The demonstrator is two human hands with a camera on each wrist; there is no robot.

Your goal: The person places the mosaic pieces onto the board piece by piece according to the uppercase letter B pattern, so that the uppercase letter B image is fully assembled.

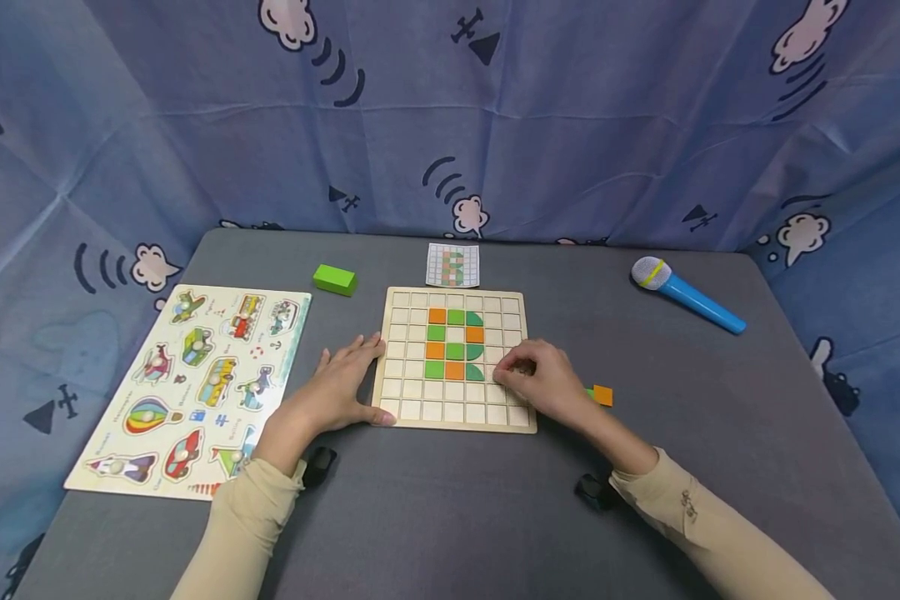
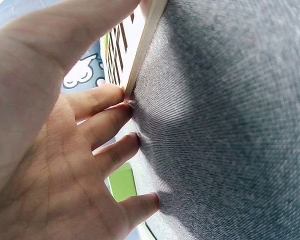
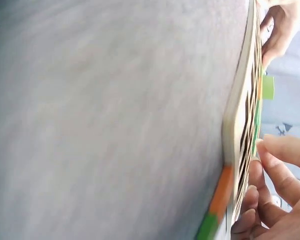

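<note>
Clearly, we see the left hand [image 1: 336,383] spread, its fingers and thumb touching the left side of the grid board [image 1: 453,412], which lies on the table [image 1: 457,517] between both hands. The right hand [image 1: 546,382] bends over the board beside green rounded tiles [image 1: 474,372]; we cannot tell whether its fingertips pinch anything.

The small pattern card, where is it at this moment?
In the head view, the pattern card is just beyond the far edge of the wooden grid board, right of the green block.
</note>
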